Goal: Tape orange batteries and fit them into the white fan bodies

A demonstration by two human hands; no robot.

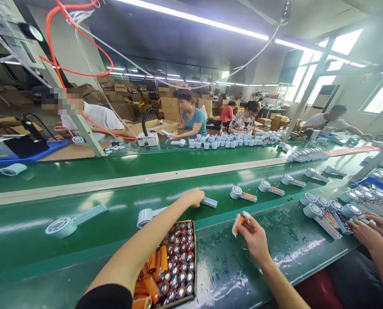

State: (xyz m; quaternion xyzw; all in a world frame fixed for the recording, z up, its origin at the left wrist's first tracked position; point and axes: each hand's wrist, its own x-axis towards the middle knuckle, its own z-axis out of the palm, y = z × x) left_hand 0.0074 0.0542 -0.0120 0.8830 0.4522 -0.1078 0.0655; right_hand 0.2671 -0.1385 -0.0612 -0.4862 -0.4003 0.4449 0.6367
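Note:
My left hand point(194, 197) reaches over the green belt, fingers curled down on a light-blue handheld fan body; its handle point(210, 202) sticks out to the right, the rest hidden beneath the hand. Under my left forearm lies another fan body point(144, 217), partly covered. My right hand point(255, 240) is closed in a pinch above the near worktop, holding an orange battery point(241, 220) with a white strip or paper at its side. Between my arms stands a carton point(195, 257) of orange-wrapped batteries, many upright with their ends showing.
A fan body point(62, 226) lies left on the belt point(114, 231). Several fans with orange batteries in their handles point(249, 196) line up to the right. A co-worker's hands point(368, 234) handle clustered fans at right. More people sit across the line, beside massed fan bodies point(230, 140).

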